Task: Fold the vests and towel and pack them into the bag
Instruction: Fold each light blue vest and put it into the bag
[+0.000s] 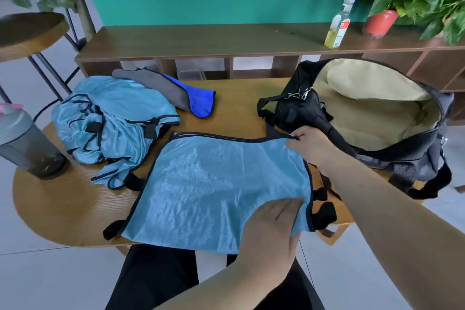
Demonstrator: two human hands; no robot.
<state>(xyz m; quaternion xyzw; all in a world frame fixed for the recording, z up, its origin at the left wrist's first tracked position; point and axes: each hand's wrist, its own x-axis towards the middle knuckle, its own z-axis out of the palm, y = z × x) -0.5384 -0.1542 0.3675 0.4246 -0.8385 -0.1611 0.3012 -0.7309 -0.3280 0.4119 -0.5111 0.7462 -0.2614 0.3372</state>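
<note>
A light blue vest (214,184) with black trim lies spread flat on the round wooden table (63,204) in front of me. My left hand (274,224) lies on the vest's near right part, fingers straight, thumb tucked under its edge. My right hand (312,148) pinches the vest's far right corner. More crumpled blue vests (110,121) are heaped at the left. A blue and grey towel (186,95) lies behind them. The black bag (372,118) stands open at the right, showing its beige lining.
A dark shaker cup (27,143) stands at the table's left edge. Behind the table runs a low wooden shelf (201,43) with a bottle of yellow liquid (338,25) and a potted plant (382,20). A stool (30,33) stands at the far left.
</note>
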